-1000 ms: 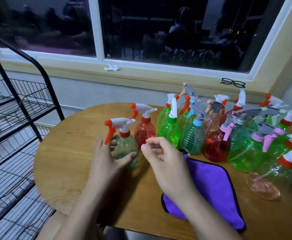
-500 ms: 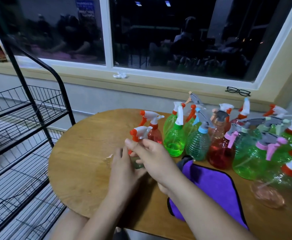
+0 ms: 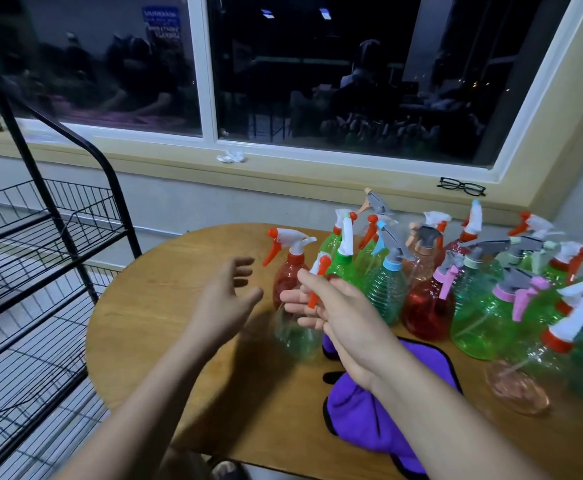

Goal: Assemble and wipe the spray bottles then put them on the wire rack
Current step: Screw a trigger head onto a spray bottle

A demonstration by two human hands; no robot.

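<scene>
Table (image 3: pixel 165 341): pale-green bottle (image 3: pixel 295 336) in R grip (image 3: pixel 345 317) (L grip (image 3: pixel 226 299) loose, beside)

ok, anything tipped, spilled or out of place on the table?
Yes: the clear pink plastic spray bottle at the right front of the round wooden table looks tipped over, base toward the camera, while its neighbours stand upright. The purple cloth is rumpled near the front edge.

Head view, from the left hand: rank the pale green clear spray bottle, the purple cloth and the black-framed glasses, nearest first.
1. Pale green clear spray bottle, just right of the left hand, gripped by the right hand.
2. Purple cloth, on the table, near right.
3. Black-framed glasses, far right on the window sill.
</scene>
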